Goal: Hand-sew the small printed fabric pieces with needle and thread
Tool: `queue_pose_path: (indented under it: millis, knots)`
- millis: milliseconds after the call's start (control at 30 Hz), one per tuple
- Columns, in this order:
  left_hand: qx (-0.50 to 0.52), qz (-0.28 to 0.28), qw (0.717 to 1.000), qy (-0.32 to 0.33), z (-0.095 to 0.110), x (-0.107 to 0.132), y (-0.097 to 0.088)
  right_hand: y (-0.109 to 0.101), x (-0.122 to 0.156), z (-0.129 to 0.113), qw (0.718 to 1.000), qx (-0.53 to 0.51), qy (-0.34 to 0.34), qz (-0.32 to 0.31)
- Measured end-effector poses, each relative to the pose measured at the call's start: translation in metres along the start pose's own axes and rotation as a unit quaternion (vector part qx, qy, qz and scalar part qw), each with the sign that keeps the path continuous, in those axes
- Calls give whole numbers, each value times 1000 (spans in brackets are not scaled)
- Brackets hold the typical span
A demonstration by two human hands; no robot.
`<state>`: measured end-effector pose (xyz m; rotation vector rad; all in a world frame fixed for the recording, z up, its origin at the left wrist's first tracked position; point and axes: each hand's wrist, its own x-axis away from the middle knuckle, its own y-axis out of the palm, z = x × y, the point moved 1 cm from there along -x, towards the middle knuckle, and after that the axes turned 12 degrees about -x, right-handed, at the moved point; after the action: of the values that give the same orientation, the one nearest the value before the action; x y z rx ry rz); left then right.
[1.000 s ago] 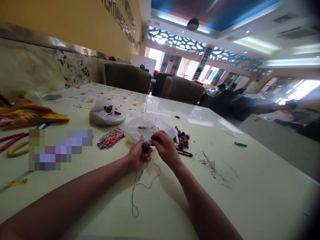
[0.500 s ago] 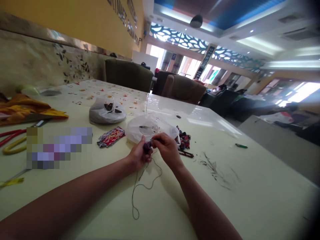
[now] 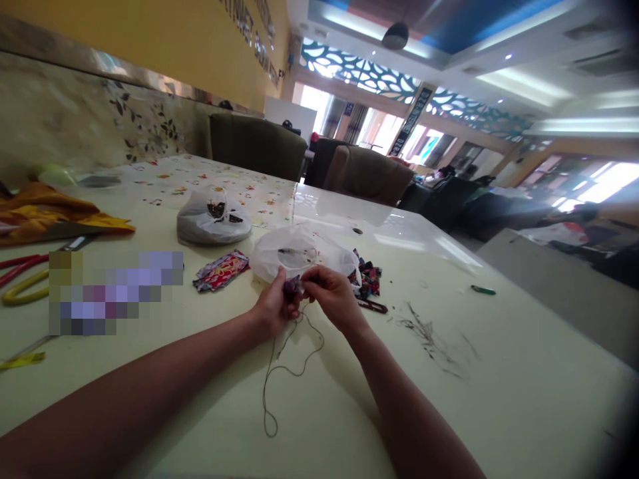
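My left hand (image 3: 272,309) is closed around a small dark purple piece of cloth (image 3: 292,286), thumb on top. Pinched fingertips of my right hand (image 3: 333,296) meet the right edge of that cloth; what they hold is too small to make out. A long dark thread (image 3: 265,392) hangs below the hands and lies in loops on the table. Just behind them sits a white plastic bag (image 3: 267,256), and a heap of dark patterned cloth bits (image 3: 368,278) is to its right, by a dark red slotted tool (image 3: 373,306).
Left of my hands lie folded red patterned cloth (image 3: 222,271), another plastic bag (image 3: 200,226), scissors with yellow and red handles (image 3: 24,293) and orange cloth (image 3: 60,213). Thread scraps (image 3: 426,339) and a green object (image 3: 483,290) lie on the right. Chairs (image 3: 257,146) stand beyond the table.
The purple cloth has turned slightly in my left hand, showing a pointed upper edge. My right fingertips have shifted only a little beside it. The thread lies almost as before.
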<state>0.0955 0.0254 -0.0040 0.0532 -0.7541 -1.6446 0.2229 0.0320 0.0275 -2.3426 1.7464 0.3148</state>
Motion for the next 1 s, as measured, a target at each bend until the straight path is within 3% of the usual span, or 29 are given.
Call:
queue_pose_path:
  millis: [233, 367, 500, 733, 1000]
  knots:
    - [-17, 32, 998, 57, -1, -4, -5, -1, 0, 0, 1000, 11, -24, 4]
    - [-19, 35, 997, 65, -3, -6, -6, 1, 2, -3, 993, 88, -71, -35]
    - [-28, 37, 996, 73, -2, -5, -5, -1, 2, -4, 977, 191, -95, -10]
    - [-59, 61, 990, 116, -1, -4, -5, 1, 4, -9, 966, 235, -94, -44]
    - [-114, 79, 978, 154, -2, -3, -6, 1, 6, -10, 975, 187, -93, 72]
